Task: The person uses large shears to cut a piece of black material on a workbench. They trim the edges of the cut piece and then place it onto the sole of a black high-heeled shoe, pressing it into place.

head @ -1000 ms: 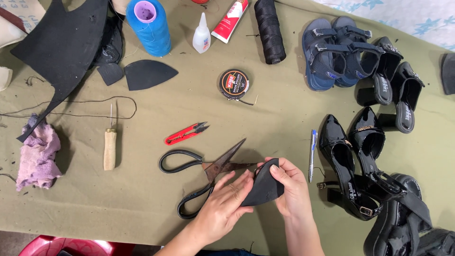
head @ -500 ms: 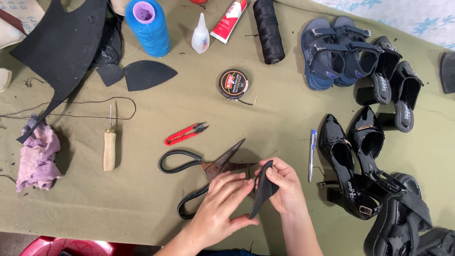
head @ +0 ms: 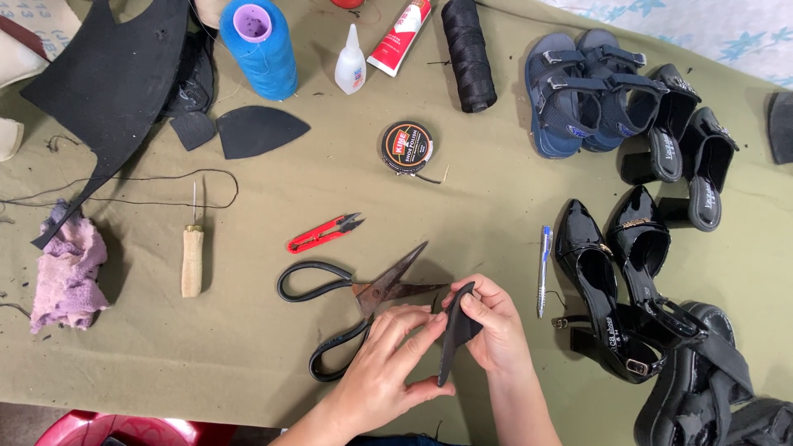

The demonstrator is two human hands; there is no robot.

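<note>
A purple rag (head: 68, 268) and a wooden-handled awl (head: 192, 252) are laid at the left of the desk (head: 248, 347). Red thread snips (head: 324, 234) and large black scissors (head: 355, 301) are placed nearer the centre. A black leather piece (head: 455, 330) is held edge-on just beside the scissors, low at the centre of the desk. It is gripped by the fingers of the left hand (head: 388, 372) and the right hand (head: 494, 326). A pen (head: 544, 268) and black heeled shoes (head: 615, 289) are positioned to the right.
</note>
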